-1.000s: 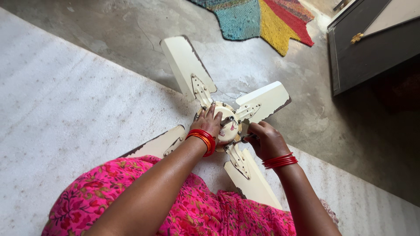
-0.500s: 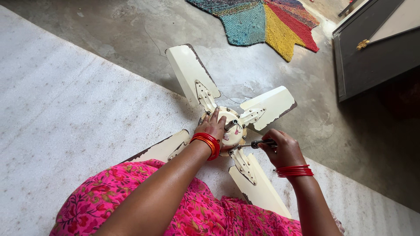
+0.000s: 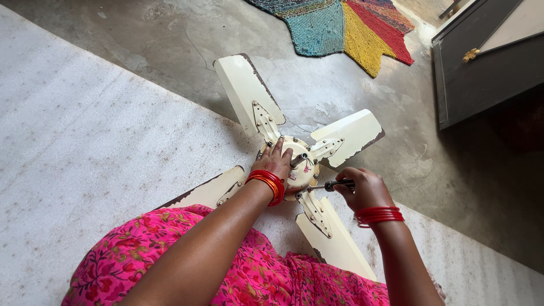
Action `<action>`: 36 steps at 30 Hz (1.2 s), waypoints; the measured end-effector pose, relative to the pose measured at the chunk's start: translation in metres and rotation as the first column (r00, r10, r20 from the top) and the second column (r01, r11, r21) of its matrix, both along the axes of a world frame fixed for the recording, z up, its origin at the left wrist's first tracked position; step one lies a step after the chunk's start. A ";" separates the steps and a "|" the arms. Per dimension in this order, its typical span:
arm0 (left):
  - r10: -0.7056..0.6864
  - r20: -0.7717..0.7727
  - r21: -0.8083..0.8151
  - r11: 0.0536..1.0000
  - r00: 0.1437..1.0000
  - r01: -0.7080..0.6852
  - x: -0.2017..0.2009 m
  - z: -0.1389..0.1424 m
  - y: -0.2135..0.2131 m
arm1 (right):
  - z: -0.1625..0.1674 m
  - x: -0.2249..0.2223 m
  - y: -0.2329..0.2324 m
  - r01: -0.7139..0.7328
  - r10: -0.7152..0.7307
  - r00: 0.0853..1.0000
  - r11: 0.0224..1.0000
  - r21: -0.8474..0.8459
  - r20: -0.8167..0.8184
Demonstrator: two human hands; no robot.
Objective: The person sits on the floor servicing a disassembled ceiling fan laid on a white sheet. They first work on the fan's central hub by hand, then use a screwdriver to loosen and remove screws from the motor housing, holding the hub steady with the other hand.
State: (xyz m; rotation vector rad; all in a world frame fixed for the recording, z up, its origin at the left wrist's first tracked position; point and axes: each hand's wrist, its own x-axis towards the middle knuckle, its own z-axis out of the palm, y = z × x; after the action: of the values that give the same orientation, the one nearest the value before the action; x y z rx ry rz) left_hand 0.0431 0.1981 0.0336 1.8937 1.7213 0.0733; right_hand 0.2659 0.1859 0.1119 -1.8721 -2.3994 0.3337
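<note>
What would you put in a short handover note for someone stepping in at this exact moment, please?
Left hand: pressed flat on the ceiling fan's motor hub, steadying it.
Right hand: closed around a screwdriver with a dark handle; its tip points at the hub's right edge, near the root of the near blade.
The cream ceiling fan lies on the floor, partly on a pale sheet, with all four blades attached by their brackets.
Done: nothing visibly taken off.
Left: whatever screw the tip is at; I cannot tell whether it is loose or tight.
A colourful mat lies beyond the fan.
</note>
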 end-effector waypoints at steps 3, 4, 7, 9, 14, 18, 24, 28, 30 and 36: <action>0.024 0.040 -0.065 0.998 0.999 -0.021 0.000 0.001 -0.001 | -0.002 -0.007 0.004 0.058 -0.053 0.992 0.997 -0.043 0.114; 0.010 0.017 -0.047 0.999 1.000 -0.009 0.001 0.000 -0.001 | -0.003 -0.009 0.006 0.066 -0.061 0.991 0.997 -0.046 0.117; -0.019 -0.033 -0.006 1.000 0.999 0.019 0.001 -0.003 0.000 | -0.009 -0.014 0.009 0.055 -0.052 0.991 0.998 -0.020 0.124; -0.028 -0.038 0.010 1.000 0.999 0.029 0.002 -0.007 0.001 | -0.011 -0.014 0.009 0.046 -0.046 0.991 0.999 0.002 0.125; -0.032 -0.045 0.043 0.998 0.998 0.034 0.003 -0.008 -0.001 | -0.014 -0.016 0.006 0.067 -0.067 0.991 0.998 0.006 0.115; -0.046 -0.032 0.012 0.999 0.998 0.046 0.001 0.002 -0.004 | -0.011 -0.019 0.000 0.071 -0.070 0.993 0.997 -0.004 0.091; 0.002 0.013 -0.015 1.000 1.000 -0.002 0.000 0.007 -0.007 | -0.009 -0.021 -0.003 0.030 -0.029 0.999 0.999 -0.027 0.023; -0.035 -0.041 0.042 0.998 0.999 0.037 0.002 0.000 -0.005 | -0.009 -0.018 -0.003 -0.104 0.105 0.994 0.994 0.027 -0.036; -0.031 -0.034 0.043 0.999 0.999 0.032 0.002 -0.004 -0.005 | -0.009 -0.016 -0.003 -0.162 0.164 0.986 0.986 0.039 -0.041; -0.028 -0.012 0.042 0.999 1.000 0.029 0.002 -0.013 -0.003 | -0.008 -0.015 -0.003 -0.273 0.273 0.962 0.958 0.084 0.011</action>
State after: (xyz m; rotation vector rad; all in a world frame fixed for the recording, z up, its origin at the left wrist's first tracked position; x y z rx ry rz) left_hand 0.0456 0.1949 0.0209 1.9521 1.7123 0.0894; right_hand 0.2507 0.1832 0.1040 -1.5061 -2.6294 0.2450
